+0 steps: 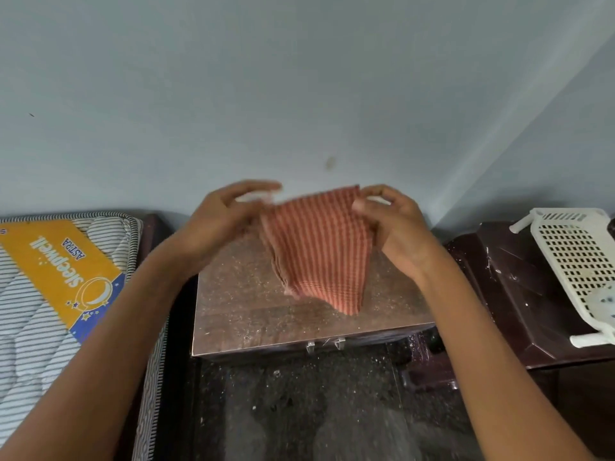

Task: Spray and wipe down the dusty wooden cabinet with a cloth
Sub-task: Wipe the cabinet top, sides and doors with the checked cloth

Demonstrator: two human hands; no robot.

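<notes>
Against the pale blue-grey wall (299,78), in the corner of a room, stands the wooden cabinet (239,311). It is a low brown piece, seen from above, and its top is speckled all over with pale dust and grit. To its left is a striped mattress (33,327) bearing a yellow label (66,271). In front of the cabinet the dark floor (299,410) is also flecked with white bits. On the right a dark brown table (519,294) carries a white perforated plastic basket (579,257).

The cloth (319,247), orange-red with fine stripes, hangs in the air above the back half of the cabinet top. It is stretched by its upper edge between the two hands and droops to a point that seems just clear of the wood. The right hand (396,227) pinches the upper right corner between thumb and fingers. The left hand (219,221) is blurred, but its curled fingers appear to grip the upper left corner. Two small clear catches (324,344) sit on the cabinet's front edge.

The task looks barely begun. Dust lies evenly over the top with no wiped streak or wet patch that I can make out, and no spray bottle is in view. Whether any spraying has been done cannot be told. The cloth seems to be getting spread or folded ready for use, so the wiping itself is all still ahead.
</notes>
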